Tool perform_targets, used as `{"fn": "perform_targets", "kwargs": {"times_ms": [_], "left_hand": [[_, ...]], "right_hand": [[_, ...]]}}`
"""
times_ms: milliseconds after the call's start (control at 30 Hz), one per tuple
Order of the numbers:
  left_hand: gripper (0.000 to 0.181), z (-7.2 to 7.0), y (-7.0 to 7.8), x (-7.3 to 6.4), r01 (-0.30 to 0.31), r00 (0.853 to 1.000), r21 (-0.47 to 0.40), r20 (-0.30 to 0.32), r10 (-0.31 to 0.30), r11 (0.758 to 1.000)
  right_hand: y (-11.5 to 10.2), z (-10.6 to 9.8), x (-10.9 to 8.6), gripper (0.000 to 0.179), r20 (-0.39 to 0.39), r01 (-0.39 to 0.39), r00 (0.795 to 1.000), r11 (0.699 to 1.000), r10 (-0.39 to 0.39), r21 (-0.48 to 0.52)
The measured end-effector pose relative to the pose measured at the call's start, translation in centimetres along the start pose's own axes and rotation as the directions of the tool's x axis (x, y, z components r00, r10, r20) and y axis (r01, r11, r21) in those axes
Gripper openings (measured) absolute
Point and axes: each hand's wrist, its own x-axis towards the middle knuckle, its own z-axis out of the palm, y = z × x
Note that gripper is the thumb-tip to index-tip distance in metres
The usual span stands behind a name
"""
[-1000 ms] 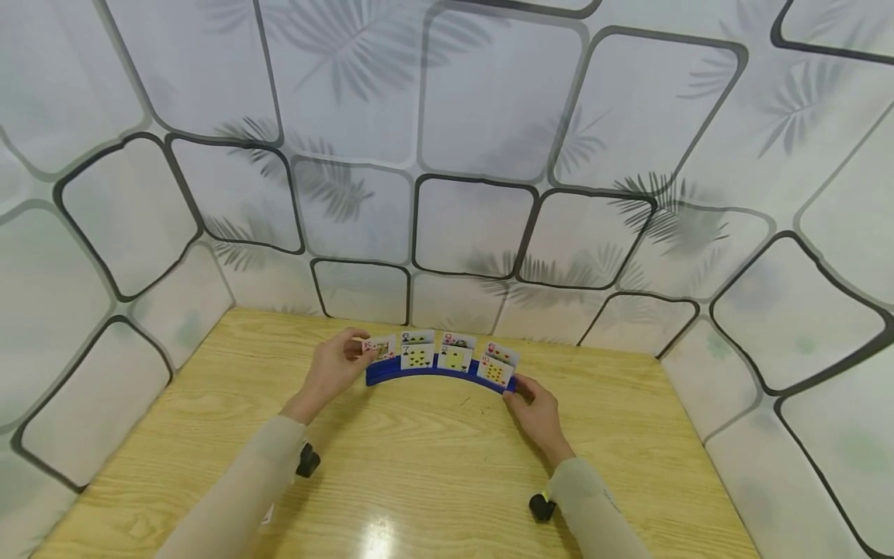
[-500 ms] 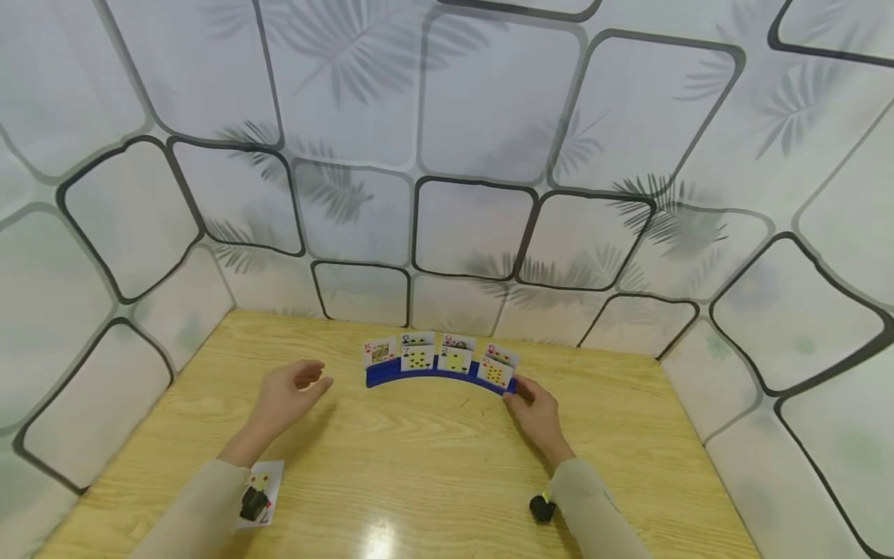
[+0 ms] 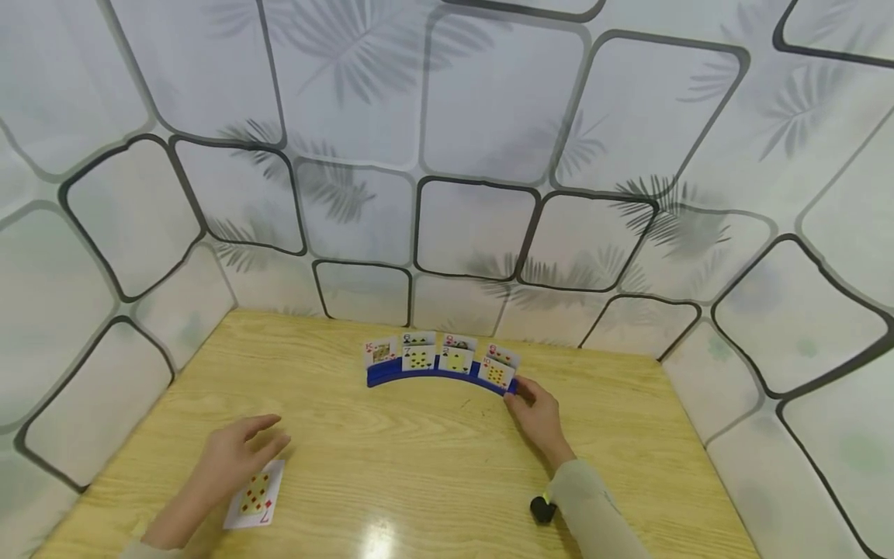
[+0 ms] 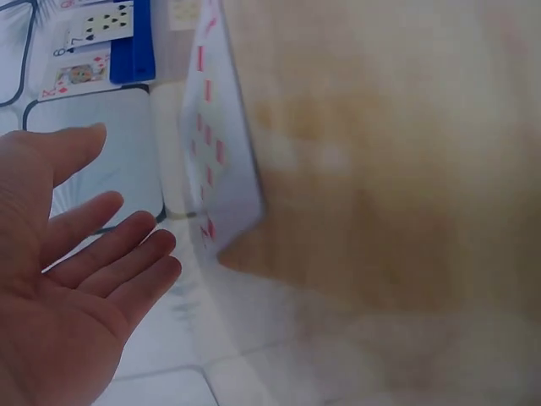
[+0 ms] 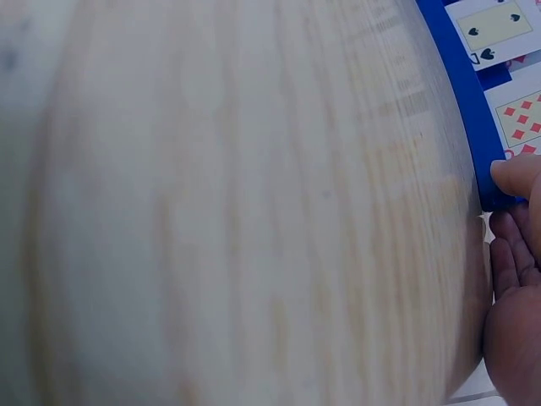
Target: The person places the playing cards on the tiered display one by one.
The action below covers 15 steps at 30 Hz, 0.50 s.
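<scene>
My left hand (image 3: 230, 460) is in the air over the front left of the table, its fingers extended and holding nothing. Just under it a seven of diamonds (image 3: 257, 501) lies face up; the left wrist view shows the same playing card (image 4: 215, 144) beside the open fingers. A curved blue card holder (image 3: 382, 377) stands farther back. My right hand (image 3: 536, 415) pinches its right end, with the thumb (image 5: 514, 176) on the front edge. In the holder's left end stands a king of diamonds (image 3: 381, 354).
Three overlapping pairs stand along the holder, with a seven of spades (image 3: 418, 359), a two of spades (image 3: 455, 360) and a ten of diamonds (image 3: 497, 374) in front. The wooden table (image 3: 391, 466) meets patterned cloth walls (image 3: 475, 225) at the back and sides.
My left hand has let go of the king of diamonds in the holder and moved left and toward me, over the seven of diamonds. My right hand keeps its place on the holder.
</scene>
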Motion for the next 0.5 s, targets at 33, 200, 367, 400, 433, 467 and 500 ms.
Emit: {"fn": "perform_targets", "kwargs": {"times_ms": [33, 200, 367, 400, 433, 467, 500], "left_hand": [[0.044, -0.1, -0.2, -0.4, 0.005, 1.0, 0.016, 0.016, -0.005, 1.0], [0.053, -0.6, -1.1, -2.4, 0.025, 0.996, 0.061, 0.082, -0.03, 0.998], [0.065, -0.6, -1.9, -4.0, -0.03, 0.996, 0.086, 0.087, 0.022, 0.996], [0.068, -0.6, -2.0, -4.2, -0.039, 0.995, 0.096, 0.093, 0.03, 0.995], [0.071, -0.6, -2.2, -4.4, -0.045, 0.994, 0.104, 0.102, 0.034, 0.994], [0.074, -0.6, -2.3, -4.5, -0.041, 0.993, 0.112, 0.111, 0.029, 0.993], [0.077, -0.6, -2.4, -4.6, -0.043, 0.992, 0.119, 0.119, 0.029, 0.992]], "right_hand": [[0.0, 0.0, 0.0, 0.048, -0.002, 0.008, 1.0, 1.0, -0.008, -0.009], [0.0, 0.0, 0.0, 0.049, -0.003, 0.02, 1.0, 0.999, -0.02, -0.031], [0.1, 0.0, 0.0, 0.051, 0.0, 0.019, 1.0, 0.999, -0.019, -0.033], [0.1, 0.0, 0.0, 0.051, 0.0, 0.02, 1.0, 0.999, -0.02, -0.032], [0.1, 0.0, 0.0, 0.051, -0.001, 0.021, 1.0, 0.999, -0.021, -0.031], [0.2, 0.0, 0.0, 0.051, -0.001, 0.022, 1.0, 0.999, -0.022, -0.03], [0.2, 0.1, 0.0, 0.051, -0.001, 0.022, 1.0, 0.999, -0.022, -0.028]]}}
